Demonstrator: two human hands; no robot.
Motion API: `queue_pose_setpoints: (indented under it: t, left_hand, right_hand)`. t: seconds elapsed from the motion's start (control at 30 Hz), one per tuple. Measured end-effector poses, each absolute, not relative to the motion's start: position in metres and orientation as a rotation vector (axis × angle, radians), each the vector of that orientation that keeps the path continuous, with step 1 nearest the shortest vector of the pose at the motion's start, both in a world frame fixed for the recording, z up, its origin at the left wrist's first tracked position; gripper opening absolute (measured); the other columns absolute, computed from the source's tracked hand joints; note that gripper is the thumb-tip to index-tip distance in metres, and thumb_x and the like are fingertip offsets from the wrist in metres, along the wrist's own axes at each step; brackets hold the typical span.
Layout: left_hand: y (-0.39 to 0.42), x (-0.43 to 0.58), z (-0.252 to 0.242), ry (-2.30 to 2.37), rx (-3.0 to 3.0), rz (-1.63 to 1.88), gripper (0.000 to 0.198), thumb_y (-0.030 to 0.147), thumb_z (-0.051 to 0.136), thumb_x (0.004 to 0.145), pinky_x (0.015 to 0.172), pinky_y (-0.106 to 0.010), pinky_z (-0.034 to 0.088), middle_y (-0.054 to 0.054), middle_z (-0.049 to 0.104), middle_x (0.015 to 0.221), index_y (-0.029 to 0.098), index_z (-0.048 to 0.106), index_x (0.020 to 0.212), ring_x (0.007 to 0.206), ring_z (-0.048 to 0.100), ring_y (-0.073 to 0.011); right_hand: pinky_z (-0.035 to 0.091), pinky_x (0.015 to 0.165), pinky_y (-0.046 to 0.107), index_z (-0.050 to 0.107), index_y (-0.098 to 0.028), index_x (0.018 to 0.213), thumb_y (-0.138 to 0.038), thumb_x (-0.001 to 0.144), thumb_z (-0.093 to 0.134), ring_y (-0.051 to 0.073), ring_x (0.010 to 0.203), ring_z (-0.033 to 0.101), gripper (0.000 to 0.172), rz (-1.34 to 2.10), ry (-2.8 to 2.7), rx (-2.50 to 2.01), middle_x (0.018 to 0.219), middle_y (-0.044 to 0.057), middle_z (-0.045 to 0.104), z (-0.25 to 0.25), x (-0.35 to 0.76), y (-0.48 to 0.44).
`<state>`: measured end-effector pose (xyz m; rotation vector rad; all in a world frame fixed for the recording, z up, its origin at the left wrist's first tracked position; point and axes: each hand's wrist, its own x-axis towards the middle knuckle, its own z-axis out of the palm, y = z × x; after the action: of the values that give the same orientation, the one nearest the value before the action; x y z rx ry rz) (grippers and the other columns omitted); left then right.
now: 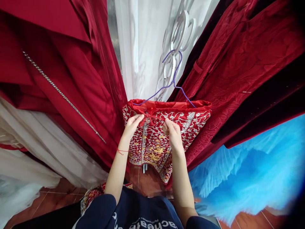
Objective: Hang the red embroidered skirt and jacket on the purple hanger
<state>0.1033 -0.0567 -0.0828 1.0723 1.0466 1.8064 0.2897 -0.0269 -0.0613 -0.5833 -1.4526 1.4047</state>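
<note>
A red garment (158, 140) with silver and gold embroidery hangs in front of me on a thin purple wire hanger (177, 70). At its front, just under the red satin waistband, a red drawstring (150, 117) is gathered into a small loop or bow. My left hand (132, 126) pinches the gathered part between thumb and fingertips. To the right, my right hand (173, 132) is closed on the other stretch of the drawstring, which runs fairly straight between the two hands. The exact knot is too small to make out.
Large red gowns (78, 60) hang at the left, with a silver trim strip. More dark red garments (238, 60) hang at the right, above a bright blue ruffled one (250, 168). A white curtain (145, 47) and a white ring-shaped rack (179, 31) are behind. Reddish tiles (59, 194) cover the floor.
</note>
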Motion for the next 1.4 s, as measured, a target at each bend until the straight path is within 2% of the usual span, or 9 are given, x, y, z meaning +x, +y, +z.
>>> queue_pose_setpoints:
  t: [0.17,0.33,0.47,0.57,0.7,0.87,1.0,1.17,1.4]
  left_hand:
    - [-0.065,0.095,-0.087,0.955,1.051,1.772,0.041,0.043,0.084,0.066,0.066,-0.026,0.054,-0.004,0.074,0.077,0.016,0.071,0.093,0.070,0.069,-0.0151]
    - [-0.065,0.100,-0.089,1.096,1.044,1.870,0.037,0.040,0.081,0.070,0.057,-0.023,0.051,-0.002,0.072,0.070,0.015,0.067,0.093,0.058,0.066,-0.0119]
    - [-0.065,0.105,-0.086,1.152,0.993,1.985,0.035,0.039,0.083,0.067,0.053,-0.021,0.050,0.003,0.065,0.059,0.016,0.067,0.089,0.052,0.060,-0.0094]
    - [-0.064,0.108,-0.084,1.098,1.004,1.897,0.034,0.040,0.081,0.069,0.054,-0.021,0.049,0.003,0.065,0.061,0.016,0.070,0.090,0.053,0.059,-0.0086]
    - [-0.061,0.111,-0.087,1.160,1.043,1.860,0.026,0.038,0.080,0.070,0.058,-0.021,0.049,0.001,0.065,0.062,0.015,0.071,0.079,0.056,0.058,-0.0086]
    - [-0.064,0.101,-0.097,1.277,0.979,1.868,0.030,0.036,0.081,0.068,0.056,-0.021,0.047,-0.005,0.073,0.082,0.016,0.074,0.088,0.073,0.067,-0.0148]
    - [-0.074,0.090,-0.102,1.366,0.913,1.979,0.027,0.037,0.080,0.067,0.060,-0.019,0.048,-0.004,0.072,0.088,0.018,0.075,0.085,0.079,0.065,-0.0136]
    - [-0.080,0.085,-0.104,1.449,0.930,2.056,0.026,0.039,0.079,0.067,0.062,-0.019,0.047,-0.003,0.069,0.089,0.018,0.074,0.081,0.077,0.062,-0.0122]
    - [-0.095,0.037,-0.115,1.548,0.436,2.435,0.020,0.034,0.071,0.066,0.060,-0.018,0.042,-0.002,0.068,0.083,0.018,0.067,0.078,0.085,0.066,-0.0152]
  right_hand:
    - [0.012,0.048,0.027,0.039,-0.021,0.059,-0.062,0.086,0.060,0.008,0.049,0.017,0.054,1.423,-1.485,-0.580,0.054,-0.007,0.022,-0.072,0.291,-0.018]
    - [0.010,0.047,0.026,0.041,-0.020,0.059,-0.059,0.089,0.059,0.007,0.048,0.016,0.051,1.485,-1.485,-0.532,0.054,-0.007,0.022,-0.082,0.288,-0.014]
    - [0.011,0.046,0.026,0.042,-0.021,0.059,-0.059,0.087,0.060,0.007,0.047,0.016,0.051,1.511,-1.464,-0.524,0.052,-0.007,0.022,-0.086,0.287,-0.015]
    - [0.011,0.046,0.026,0.043,-0.021,0.059,-0.059,0.087,0.060,0.007,0.047,0.016,0.051,1.522,-1.450,-0.531,0.052,-0.007,0.023,-0.087,0.285,-0.017]
    - [0.011,0.046,0.025,0.047,-0.020,0.060,-0.059,0.088,0.060,0.007,0.045,0.016,0.049,1.533,-1.442,-0.527,0.051,-0.008,0.023,-0.086,0.282,-0.018]
    - [0.014,0.045,0.024,0.053,-0.020,0.065,-0.056,0.087,0.062,0.007,0.046,0.019,0.043,1.347,-1.331,-0.510,0.053,-0.007,0.026,-0.078,0.289,-0.008]
    - [0.016,0.043,0.023,0.051,-0.020,0.064,-0.056,0.085,0.064,0.006,0.045,0.023,0.043,1.244,-1.185,-0.520,0.054,-0.007,0.029,-0.075,0.309,0.010]
    - [0.012,0.042,0.022,0.049,-0.020,0.065,-0.053,0.082,0.066,0.005,0.044,0.019,0.041,1.122,-1.026,-0.576,0.054,-0.009,0.029,-0.079,0.340,0.026]
    - [0.011,0.041,0.024,0.049,-0.020,0.063,-0.049,0.080,0.064,0.005,0.043,0.021,0.036,0.883,-0.815,-0.643,0.053,-0.008,0.032,-0.085,0.380,0.046]
